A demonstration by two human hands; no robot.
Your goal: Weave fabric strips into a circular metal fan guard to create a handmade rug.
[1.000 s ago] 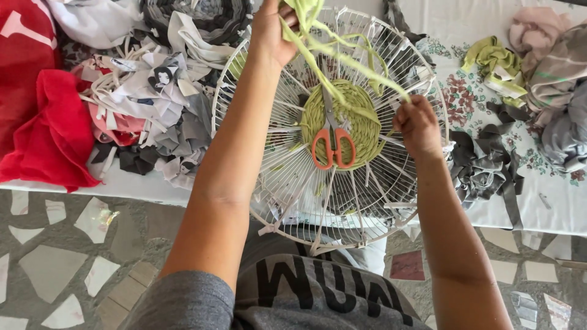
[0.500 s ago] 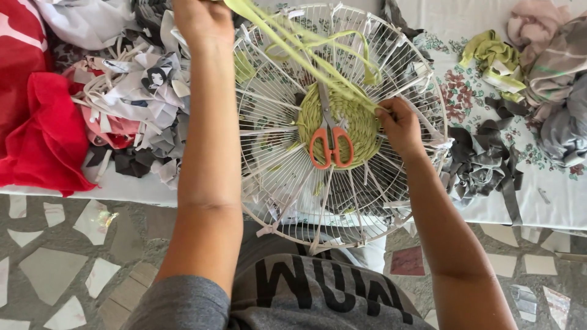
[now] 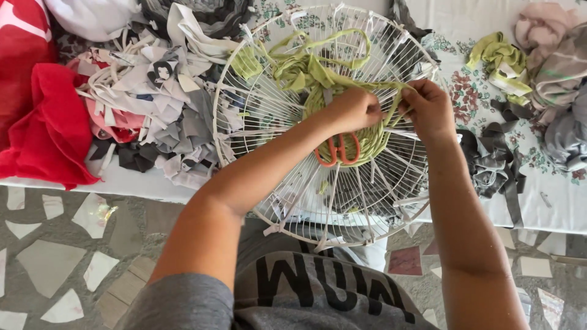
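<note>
While both forearms reach across the round white wire grille [image 3: 281, 201], the work sits at its hub, where a disc of woven green fabric [image 3: 367, 143] has been built up between the spokes.

Well to the left of the left hand lies a folded red cloth [image 3: 43, 128], and between it and the grille sits a heap of grey, white and pink fabric scraps [image 3: 153, 116].

The left hand [image 3: 353, 109] rests over the upper left part of the woven disc. Its fingers are curled and pressed together on a green fabric strip [image 3: 306, 70]; the fingertips are hidden, so the exact grip cannot be told. Above and to the left of this hand, loose loops of the same strip lie across the grille wires. Just below the hand, orange-handled scissors [image 3: 338, 150] lie on the woven disc, handles toward the person.

The right hand [image 3: 430, 109] is just beside the left hand, with a short taut run of strip between them. Its fingers are closed, pinching that strip at the disc's upper right edge.

Right of the right hand, dark grey strips [image 3: 489, 165] lie on a floral tablecloth [image 3: 550, 195]. Farther up and right lies a bunched green cloth [image 3: 501, 61].
</note>
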